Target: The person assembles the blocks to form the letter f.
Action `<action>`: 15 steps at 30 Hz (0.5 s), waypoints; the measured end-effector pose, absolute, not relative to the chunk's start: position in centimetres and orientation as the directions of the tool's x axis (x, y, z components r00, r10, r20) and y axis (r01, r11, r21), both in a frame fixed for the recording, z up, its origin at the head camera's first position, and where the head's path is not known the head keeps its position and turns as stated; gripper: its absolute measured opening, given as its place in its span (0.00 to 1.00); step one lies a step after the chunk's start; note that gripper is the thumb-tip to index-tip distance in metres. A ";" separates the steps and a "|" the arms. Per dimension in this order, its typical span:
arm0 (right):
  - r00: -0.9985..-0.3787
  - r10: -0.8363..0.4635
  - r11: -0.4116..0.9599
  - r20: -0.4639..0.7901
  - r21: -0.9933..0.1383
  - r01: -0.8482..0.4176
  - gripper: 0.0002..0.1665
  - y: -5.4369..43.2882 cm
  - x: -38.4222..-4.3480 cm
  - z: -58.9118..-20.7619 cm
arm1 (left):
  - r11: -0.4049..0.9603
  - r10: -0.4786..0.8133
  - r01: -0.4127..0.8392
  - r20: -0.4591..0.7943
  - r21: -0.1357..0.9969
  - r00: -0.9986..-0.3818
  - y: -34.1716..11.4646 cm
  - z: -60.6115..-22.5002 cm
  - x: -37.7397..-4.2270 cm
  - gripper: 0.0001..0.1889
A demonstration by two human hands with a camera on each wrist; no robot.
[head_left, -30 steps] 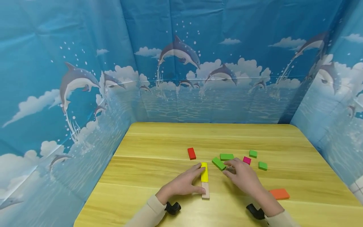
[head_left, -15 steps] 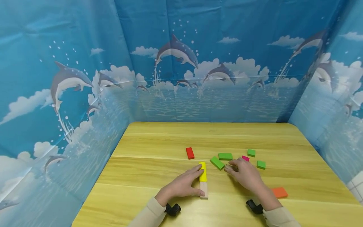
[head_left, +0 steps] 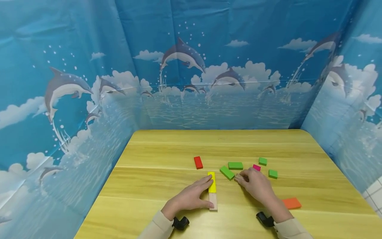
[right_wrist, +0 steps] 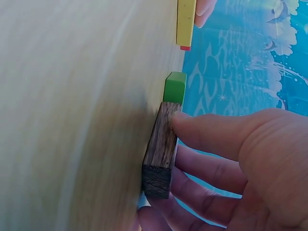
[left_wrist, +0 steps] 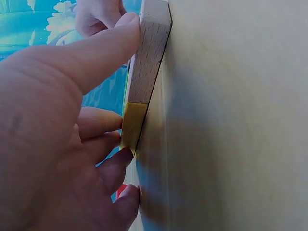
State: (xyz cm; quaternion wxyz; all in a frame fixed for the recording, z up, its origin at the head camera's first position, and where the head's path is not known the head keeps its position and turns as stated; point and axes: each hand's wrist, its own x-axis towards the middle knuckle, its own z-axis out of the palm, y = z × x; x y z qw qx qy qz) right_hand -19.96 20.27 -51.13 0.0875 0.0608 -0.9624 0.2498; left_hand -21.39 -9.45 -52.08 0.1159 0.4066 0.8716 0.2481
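My left hand (head_left: 192, 196) lies along a row of two blocks. Its thumb touches the pale wooden block (head_left: 213, 201), and its fingers rest on the yellow block (head_left: 211, 186) beyond it. The two blocks stand end to end, as the left wrist view also shows. My right hand (head_left: 259, 186) pinches a dark brown wooden block (right_wrist: 162, 139) between thumb and fingers, low at the table. In the head view most of that block is hidden under the hand. A green block (head_left: 227, 173) lies just left of it, with another green block (head_left: 235, 165) behind.
A red block (head_left: 198, 162) lies behind the yellow one. Past my right hand are a magenta block (head_left: 256, 167) and two small green blocks, one nearer (head_left: 273, 174) and one farther (head_left: 263, 161). An orange block (head_left: 291, 203) sits beside my right forearm. A dolphin-print curtain (head_left: 209, 109) surrounds the wooden table (head_left: 167, 149).
My right hand's fingertips have drawn in around the brown block and shifted slightly away from the nearer green block. The left hand stays in place on its two blocks. The head view has shifted slightly.
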 end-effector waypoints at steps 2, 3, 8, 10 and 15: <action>-0.978 -0.067 0.869 0.197 -0.470 -0.154 0.13 20.2 -19.9 -51.1 | 0.543 0.768 0.649 -0.002 0.533 -0.641 -9.6 -52.0 -21.3 0.49; -0.979 -0.064 0.869 0.196 -0.470 -0.151 0.13 20.1 -19.9 -51.1 | 0.542 0.768 0.647 -0.003 0.537 -0.641 -9.6 -52.0 -21.2 0.49; -0.976 -0.056 0.862 0.209 -0.484 -0.153 0.13 20.0 -19.9 -51.1 | 0.534 0.770 0.644 0.000 0.549 -0.638 -9.8 -51.9 -21.0 0.48; -0.976 -0.052 0.853 0.210 -0.500 -0.153 0.13 20.0 -19.8 -51.2 | 0.528 0.772 0.647 0.005 0.550 -0.635 -9.8 -51.8 -20.9 0.48; -0.979 -0.052 0.823 0.196 -0.546 -0.153 0.17 20.1 -19.5 -51.2 | 0.521 0.778 0.650 0.005 0.553 -0.628 -9.9 -51.7 -20.8 0.48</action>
